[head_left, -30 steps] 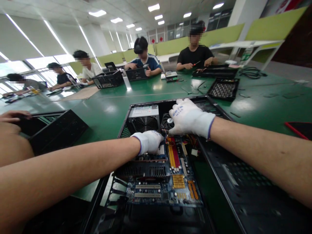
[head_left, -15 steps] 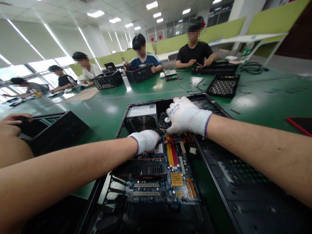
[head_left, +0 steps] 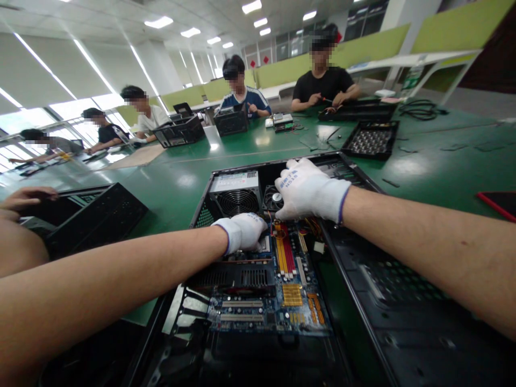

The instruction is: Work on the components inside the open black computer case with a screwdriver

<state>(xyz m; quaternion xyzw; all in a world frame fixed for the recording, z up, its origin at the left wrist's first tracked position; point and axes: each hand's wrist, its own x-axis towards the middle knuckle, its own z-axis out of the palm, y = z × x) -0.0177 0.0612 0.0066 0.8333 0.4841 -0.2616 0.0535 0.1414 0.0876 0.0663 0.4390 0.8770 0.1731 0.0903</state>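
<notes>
An open black computer case [head_left: 363, 328] lies in front of me with a blue motherboard [head_left: 278, 317] inside. My right hand [head_left: 308, 188], in a white glove, is curled round the side of a small black cooling fan [head_left: 274, 200] and grips it beside the power supply [head_left: 237, 196]. Thin wires run down from the fan toward the board. My gloved left hand [head_left: 244, 232] reaches low over the board at the processor socket [head_left: 265, 244]. Its fingers are bent down and closed; their tips, and anything in them, are hidden. Yellow and red memory slots [head_left: 284, 250] lie just right of it.
At left, another person's hand [head_left: 30, 199] rests by a second black case [head_left: 97, 215]. Across the green table [head_left: 181, 177], several people work on cases. A black tray [head_left: 371, 141], black cables [head_left: 421, 110] and a red-edged object [head_left: 495, 204] lie to the right.
My hands have stayed nearly in place. Across the table, the person in blue has shifted the case, which is turned now. The neighbour's hand at left has moved slightly.
</notes>
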